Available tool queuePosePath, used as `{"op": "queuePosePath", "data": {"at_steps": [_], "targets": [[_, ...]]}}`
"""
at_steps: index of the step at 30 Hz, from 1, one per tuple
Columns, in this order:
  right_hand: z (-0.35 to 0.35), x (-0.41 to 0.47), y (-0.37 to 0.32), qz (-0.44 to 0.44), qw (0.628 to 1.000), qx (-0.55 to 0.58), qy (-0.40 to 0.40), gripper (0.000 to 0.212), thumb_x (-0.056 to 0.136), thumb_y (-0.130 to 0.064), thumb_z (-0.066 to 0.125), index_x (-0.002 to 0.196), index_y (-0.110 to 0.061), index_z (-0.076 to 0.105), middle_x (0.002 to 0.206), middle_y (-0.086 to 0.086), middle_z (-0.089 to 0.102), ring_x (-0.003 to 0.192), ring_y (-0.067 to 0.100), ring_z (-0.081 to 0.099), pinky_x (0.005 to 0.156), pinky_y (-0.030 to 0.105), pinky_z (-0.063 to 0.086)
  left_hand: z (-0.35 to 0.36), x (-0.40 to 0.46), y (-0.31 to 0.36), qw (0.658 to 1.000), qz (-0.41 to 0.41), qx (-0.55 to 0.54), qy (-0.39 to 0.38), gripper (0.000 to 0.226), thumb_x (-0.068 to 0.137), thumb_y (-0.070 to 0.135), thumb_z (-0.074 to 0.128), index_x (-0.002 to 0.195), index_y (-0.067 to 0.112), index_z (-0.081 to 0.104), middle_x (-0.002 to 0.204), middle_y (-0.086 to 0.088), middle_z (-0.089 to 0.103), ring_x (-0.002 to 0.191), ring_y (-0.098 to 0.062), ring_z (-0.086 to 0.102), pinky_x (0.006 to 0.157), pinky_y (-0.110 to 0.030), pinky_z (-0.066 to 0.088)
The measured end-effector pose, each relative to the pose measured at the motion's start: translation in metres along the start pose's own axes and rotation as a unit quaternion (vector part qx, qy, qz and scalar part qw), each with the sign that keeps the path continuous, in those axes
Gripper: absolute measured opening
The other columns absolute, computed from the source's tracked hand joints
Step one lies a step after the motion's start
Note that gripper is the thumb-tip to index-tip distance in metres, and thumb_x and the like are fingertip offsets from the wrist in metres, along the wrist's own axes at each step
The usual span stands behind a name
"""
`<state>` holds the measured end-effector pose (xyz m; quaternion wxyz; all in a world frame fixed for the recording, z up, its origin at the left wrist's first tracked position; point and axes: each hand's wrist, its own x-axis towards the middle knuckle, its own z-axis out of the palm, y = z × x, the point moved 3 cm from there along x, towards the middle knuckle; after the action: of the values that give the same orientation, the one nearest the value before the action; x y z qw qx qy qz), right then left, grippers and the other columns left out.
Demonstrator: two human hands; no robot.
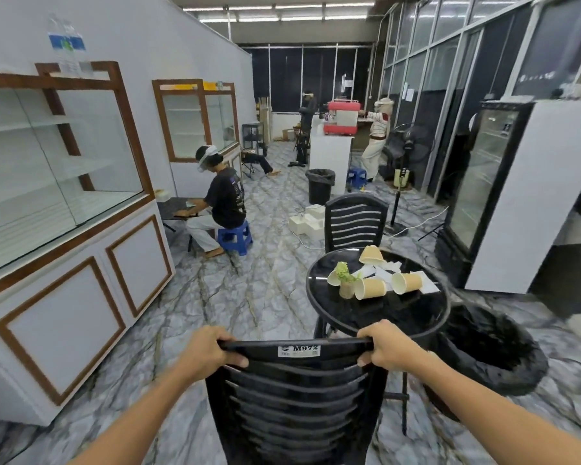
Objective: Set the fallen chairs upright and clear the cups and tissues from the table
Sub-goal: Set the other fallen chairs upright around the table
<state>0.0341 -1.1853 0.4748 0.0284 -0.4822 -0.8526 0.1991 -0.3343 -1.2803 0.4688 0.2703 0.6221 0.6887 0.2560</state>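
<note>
A black slatted plastic chair (296, 401) stands right in front of me, its back toward me. My left hand (208, 350) grips the left end of its top rail and my right hand (388, 344) grips the right end. Beyond it is a round black table (376, 317). On the table lie several tan paper cups on their sides, one (371, 288) beside another (407, 282), a third (372, 255) at the far edge. White tissues (379, 270) are scattered among them. A small green plant (344, 280) sits at the table's left. A second black chair (354, 221) stands upright behind the table.
A black-lined bin (483, 350) sits right of the table, another bin (320, 185) farther back. White cabinets (67, 263) line the left wall. A person sits on a blue stool (235, 236). A glass-door fridge (490, 182) is on the right, white boxes (307, 223) on the floor.
</note>
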Motion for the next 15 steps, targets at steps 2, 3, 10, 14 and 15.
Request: {"op": "queuePosePath", "data": {"at_steps": [2,3,10,14,15], "targets": [[-0.007,-0.013,0.016,0.019,1.000,-0.002,0.009,0.023,0.072,-0.023,0.083,0.065,-0.030,0.062,0.065,-0.010,0.066,0.066,0.004,0.061,0.060,0.023,0.046,0.011,0.010,0.017,1.000,0.016,-0.003,-0.012,0.027,0.058,0.035,0.096,0.069,0.018,0.078,0.065,0.000,0.063,0.063,-0.014,0.059,0.059,-0.031,0.036],[-0.011,-0.020,0.024,0.024,1.000,-0.001,0.012,0.024,0.071,-0.023,0.083,0.065,-0.030,0.061,0.065,-0.011,0.066,0.066,0.003,0.061,0.062,0.024,0.047,0.018,0.015,0.025,0.999,0.026,-0.011,-0.021,0.023,0.058,0.032,0.097,0.064,0.023,0.077,0.061,0.004,0.060,0.059,-0.009,0.057,0.057,-0.028,0.035],[-0.028,-0.055,0.085,0.062,0.998,0.005,0.027,0.016,0.071,-0.024,0.082,0.075,-0.030,0.068,0.079,-0.012,0.072,0.080,0.002,0.063,0.073,0.026,0.051,0.073,0.054,0.070,0.995,0.079,-0.027,-0.048,0.039,0.056,0.024,0.098,0.048,0.046,0.067,0.052,0.015,0.061,0.051,0.002,0.055,0.050,-0.014,0.034],[-0.034,-0.067,0.119,0.078,0.997,0.011,0.027,0.018,0.075,-0.021,0.082,0.087,-0.030,0.072,0.079,-0.018,0.069,0.079,0.002,0.063,0.073,0.027,0.052,0.106,0.074,0.088,0.995,0.075,-0.033,-0.065,0.023,0.055,0.029,0.097,0.064,0.029,0.077,0.060,0.008,0.062,0.056,-0.003,0.056,0.055,-0.020,0.037],[-0.035,-0.068,0.128,0.082,0.996,0.013,0.029,0.020,0.075,-0.021,0.082,0.093,-0.028,0.073,0.079,-0.017,0.070,0.079,0.003,0.063,0.074,0.029,0.053,0.114,0.080,0.091,0.995,0.082,-0.028,-0.059,0.025,0.054,0.031,0.097,0.068,0.025,0.077,0.061,0.006,0.064,0.056,-0.005,0.056,0.054,-0.018,0.037]]}}
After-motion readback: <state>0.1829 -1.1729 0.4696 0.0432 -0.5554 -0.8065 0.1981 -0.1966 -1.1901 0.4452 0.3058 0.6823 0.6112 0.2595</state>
